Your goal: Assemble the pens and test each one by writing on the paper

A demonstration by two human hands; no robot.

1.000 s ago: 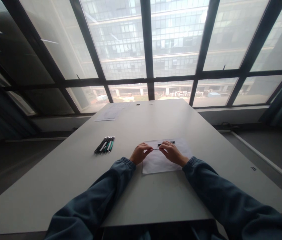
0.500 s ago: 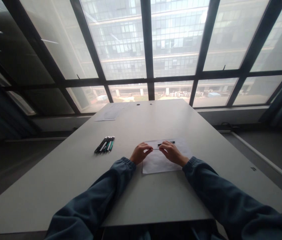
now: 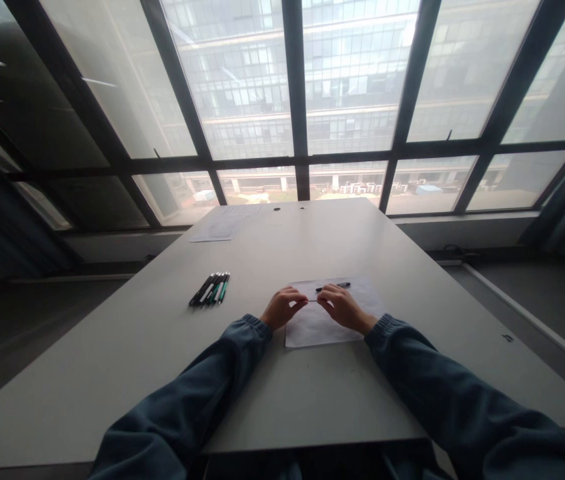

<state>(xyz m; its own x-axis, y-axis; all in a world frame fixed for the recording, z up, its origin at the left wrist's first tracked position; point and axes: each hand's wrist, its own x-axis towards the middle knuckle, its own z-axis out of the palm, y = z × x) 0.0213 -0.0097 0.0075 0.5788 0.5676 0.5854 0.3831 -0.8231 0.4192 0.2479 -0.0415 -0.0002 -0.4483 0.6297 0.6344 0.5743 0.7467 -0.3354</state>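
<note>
The fingertips of the two hands have drawn slightly closer together since the earlier frame, leaving a shorter stretch of the thin dark stick [image 3: 313,301] showing between them. Nearest, blue sleeves [image 3: 222,363] reach in from left and right over the white table [image 3: 282,400]. The left hand [image 3: 281,307] pinches the stick's left end between thumb and fingers. The right hand [image 3: 344,309] pinches its right end the same way, fingers curled; the ends themselves are hidden. The stick is held over a sheet of white paper [image 3: 319,332]. On the sheet's far part, just beyond the right hand, lies a dark pen [image 3: 344,285], partly covered by the fingers. To the left, well apart, a row of black and green pens [image 3: 210,290] lies side by side. Farther left are more papers [image 3: 218,228]; beyond the table's far edge stand dark-framed windows [image 3: 349,93].
</note>
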